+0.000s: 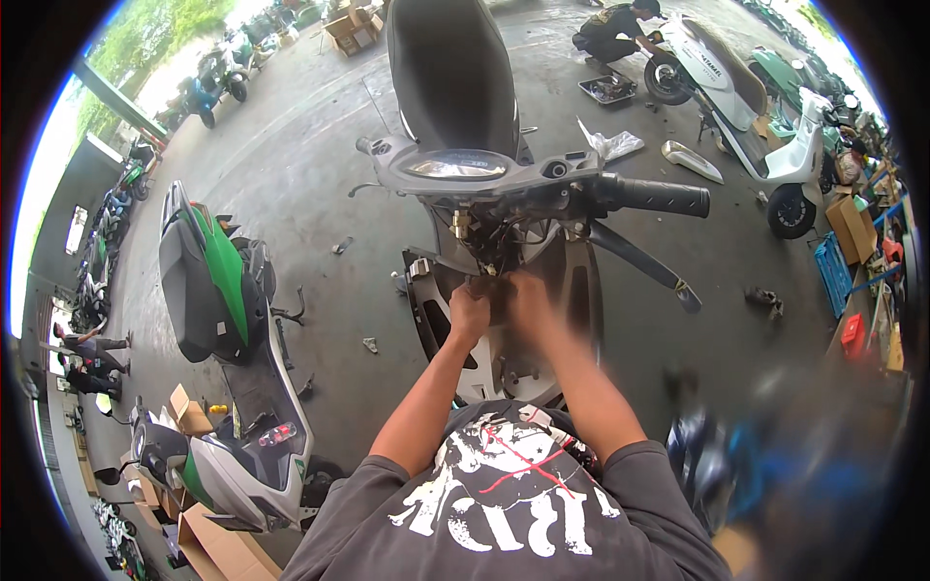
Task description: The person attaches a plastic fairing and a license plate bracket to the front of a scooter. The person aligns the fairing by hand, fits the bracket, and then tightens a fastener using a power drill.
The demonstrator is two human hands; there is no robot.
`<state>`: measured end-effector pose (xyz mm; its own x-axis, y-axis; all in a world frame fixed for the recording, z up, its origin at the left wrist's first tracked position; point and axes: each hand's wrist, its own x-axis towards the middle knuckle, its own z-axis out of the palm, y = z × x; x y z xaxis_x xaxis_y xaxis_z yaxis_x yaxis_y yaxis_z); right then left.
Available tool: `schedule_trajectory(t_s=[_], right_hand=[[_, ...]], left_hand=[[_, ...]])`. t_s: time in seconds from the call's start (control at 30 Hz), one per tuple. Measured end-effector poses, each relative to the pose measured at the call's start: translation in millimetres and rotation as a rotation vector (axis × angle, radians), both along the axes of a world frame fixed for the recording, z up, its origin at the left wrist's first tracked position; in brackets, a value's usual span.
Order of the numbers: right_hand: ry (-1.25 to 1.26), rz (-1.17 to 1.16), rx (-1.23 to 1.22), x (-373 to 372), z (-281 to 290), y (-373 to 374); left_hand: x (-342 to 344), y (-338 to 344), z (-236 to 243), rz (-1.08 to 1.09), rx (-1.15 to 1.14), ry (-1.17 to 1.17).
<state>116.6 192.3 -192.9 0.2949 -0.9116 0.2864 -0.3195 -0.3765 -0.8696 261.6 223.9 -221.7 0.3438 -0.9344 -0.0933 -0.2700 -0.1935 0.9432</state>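
Note:
A grey scooter stands in front of me, its front panel off and its wiring (pixel 492 254) exposed below the handlebar cover (pixel 455 172). My left hand (pixel 469 316) is closed at the opened front, just under the wires. Beside it, my right hand (pixel 528 302) is also closed, slightly blurred. Between the two lies a small dark part, too indistinct to name; what the fingers pinch is hidden. To the right of the hands project the black handlebar grip (pixel 664 198) and the brake lever (pixel 644 261). Behind the handlebar is the dark seat (pixel 453 77).
A green and grey scooter (pixel 228 290) stands at the left, near open cardboard boxes (pixel 218 542). At the far right, a person (pixel 620 34) crouches by a white scooter (pixel 736 92). A white panel (pixel 692 162) and small parts lie on the floor.

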Motion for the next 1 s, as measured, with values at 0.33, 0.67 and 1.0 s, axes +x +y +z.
schedule_trajectory(t_s=[0.33, 0.67, 1.0], right_hand=[[0.032, -0.12, 0.077, 3, -7, 3], [0.124, -0.187, 0.173, 4, -28, -15], [0.116, -0.286, 0.114, 5, -30, -19]], left_hand=[[-16, -2, 14, 0.158, 0.063, -0.073], [-28, -9, 26, 0.276, 0.108, -0.212], [-27, -10, 29, 0.229, -0.067, -0.252]])
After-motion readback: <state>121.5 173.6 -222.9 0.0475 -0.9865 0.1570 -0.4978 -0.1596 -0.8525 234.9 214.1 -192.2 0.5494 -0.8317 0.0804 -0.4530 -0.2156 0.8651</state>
